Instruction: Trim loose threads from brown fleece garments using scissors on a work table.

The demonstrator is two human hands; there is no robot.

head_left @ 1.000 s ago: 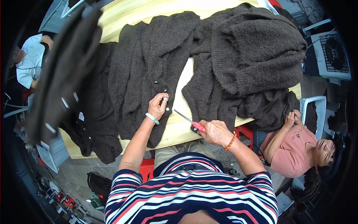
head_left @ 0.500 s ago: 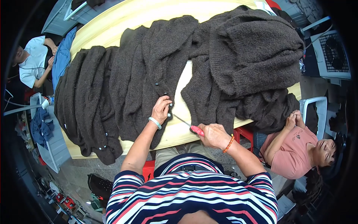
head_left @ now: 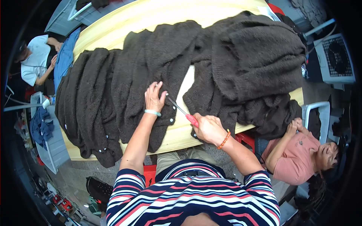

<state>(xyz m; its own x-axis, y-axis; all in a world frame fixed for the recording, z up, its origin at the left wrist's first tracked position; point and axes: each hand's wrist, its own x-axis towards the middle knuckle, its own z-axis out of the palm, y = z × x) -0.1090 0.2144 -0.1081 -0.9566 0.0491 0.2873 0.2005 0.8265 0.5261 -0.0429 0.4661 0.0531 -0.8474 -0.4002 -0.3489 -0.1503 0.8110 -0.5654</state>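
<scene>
Several dark brown knitted cardigans (head_left: 132, 75) lie overlapping across the table, with small pale buttons along their edges. My left hand (head_left: 154, 98) rests on one of them beside its button edge, fingers stretched out and thumb apart, near a small pale button (head_left: 167, 94). My right hand (head_left: 207, 128) is wrapped round the pinkish-red handle of a tool with a long thin metal shank (head_left: 177, 106). Its tip reaches the cardigan edge just by my left thumb; the exact kind of tip is too small to tell. Another pale button (head_left: 174, 107) shows below.
The pale wooden table (head_left: 177, 142) curves round the knitwear. A bulky folded pile (head_left: 260, 56) lies at right. A person in pink (head_left: 290, 158) sits at right, another in white (head_left: 36, 62) at left with blue cloth (head_left: 66, 56). Plastic bins (head_left: 49, 147) stand beside the table.
My left hand has moved up and left along the cardigan, its fingers straightening. My right hand has shifted left, bringing the red-handled tool's tip to the button edge.
</scene>
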